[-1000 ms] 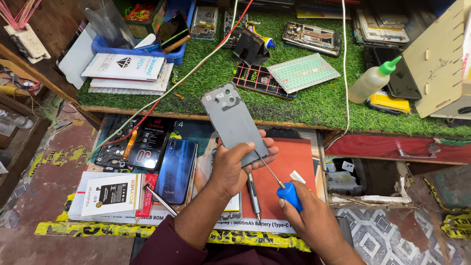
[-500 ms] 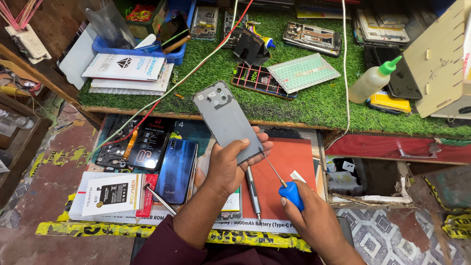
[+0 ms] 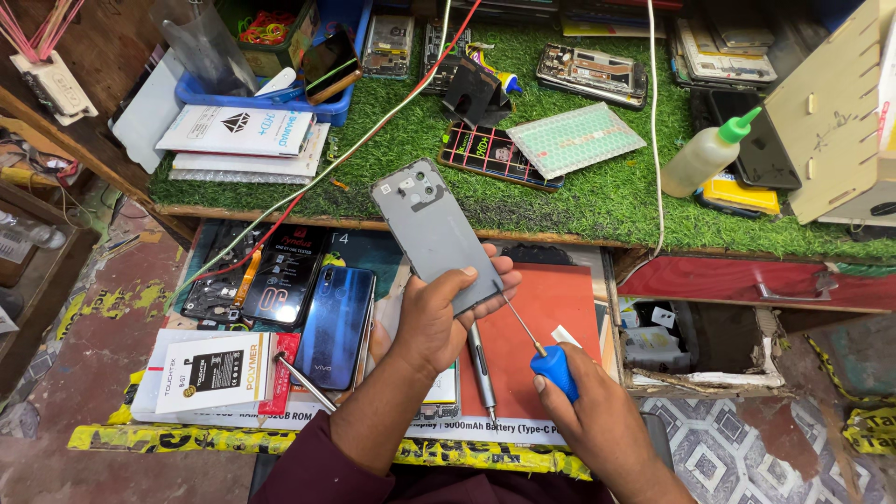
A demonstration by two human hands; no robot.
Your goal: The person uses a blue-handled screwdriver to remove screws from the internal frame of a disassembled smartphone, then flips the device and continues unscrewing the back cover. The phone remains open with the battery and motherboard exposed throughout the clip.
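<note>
Desk: worn red surface, cluttered, with a raised shelf behind. Turf mat: green, covers the shelf; carries phone parts, a blue tray of oddments and a stack of flat white packets. Red mat: lies on the desk under both hands. Grey phone: held above the front of the desk, back side up, camera cluster at the far end, tilted to the left; over the last second it has swung from nearly upright to this lean, which brings its near edge down toward the tool tip. Left hand: closed around the phone's near end, thumb and fingers wrapped over the back. Right hand: closed on the blue grip of a screwdriver, whose thin shaft points up-left to the phone's lower right corner; whether the tip touches cannot be told. Blue phone: lies face down on the desk, left of the forearm. Bottle: pale, green nozzle, lying on the turf at right. White box: small, near the desk's front edge. Second driver: grey, flat on the red mat between the hands.
</note>
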